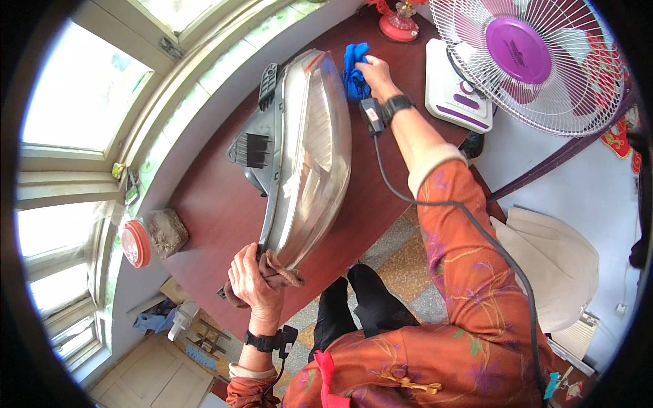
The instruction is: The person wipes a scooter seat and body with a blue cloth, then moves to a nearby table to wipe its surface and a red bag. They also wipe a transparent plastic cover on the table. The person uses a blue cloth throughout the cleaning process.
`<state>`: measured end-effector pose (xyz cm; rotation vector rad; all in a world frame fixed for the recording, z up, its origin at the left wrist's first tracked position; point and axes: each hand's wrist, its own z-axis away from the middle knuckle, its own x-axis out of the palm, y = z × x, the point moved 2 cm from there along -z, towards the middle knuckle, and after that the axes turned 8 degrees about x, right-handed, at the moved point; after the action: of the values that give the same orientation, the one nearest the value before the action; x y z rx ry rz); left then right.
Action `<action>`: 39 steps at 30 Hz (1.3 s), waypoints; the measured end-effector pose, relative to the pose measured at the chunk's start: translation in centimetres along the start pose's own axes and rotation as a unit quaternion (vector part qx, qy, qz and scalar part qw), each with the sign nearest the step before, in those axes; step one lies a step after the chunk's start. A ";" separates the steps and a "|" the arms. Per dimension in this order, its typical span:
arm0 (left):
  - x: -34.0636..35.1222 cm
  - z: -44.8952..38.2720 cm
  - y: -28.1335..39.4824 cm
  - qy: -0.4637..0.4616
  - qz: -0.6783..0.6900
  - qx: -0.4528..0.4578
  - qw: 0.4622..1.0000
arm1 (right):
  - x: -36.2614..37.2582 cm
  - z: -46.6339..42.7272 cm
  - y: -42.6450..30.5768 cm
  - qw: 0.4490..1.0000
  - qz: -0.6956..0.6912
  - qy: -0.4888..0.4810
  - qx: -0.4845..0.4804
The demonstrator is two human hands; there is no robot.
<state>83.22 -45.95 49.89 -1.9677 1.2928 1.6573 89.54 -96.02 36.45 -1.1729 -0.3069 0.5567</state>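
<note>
A car headlight assembly (311, 158) lies across the red-brown table (214, 219), its clear lens toward me and its black housing toward the window. At the headlight's near end, my left hand (255, 283) grips a brown cloth (278, 270) against the housing. My right hand (377, 76) is closed on a crumpled blue cloth (355, 71) beside the far end of the lens. Whether the blue cloth touches the lens is hard to tell. Both wrists wear black straps with a small cabled device.
A purple-and-white electric fan (518, 51) stands at the right, near a white appliance with a control panel (454, 97). A red lamp base (399, 26) sits at the table's far end. Near the windowsill is a jar with a red lid (135, 244). A cable (459, 204) runs along my right arm.
</note>
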 end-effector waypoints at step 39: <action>2.3 -5.2 2.3 -0.089 0.000 0.031 0.996 | 1.4 38.2 4.6 0.886 0.242 -0.037 -0.393</action>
<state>84.81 -51.90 50.22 -1.7411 1.2609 1.7262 70.26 -64.07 46.14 -2.0507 -0.3140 0.9631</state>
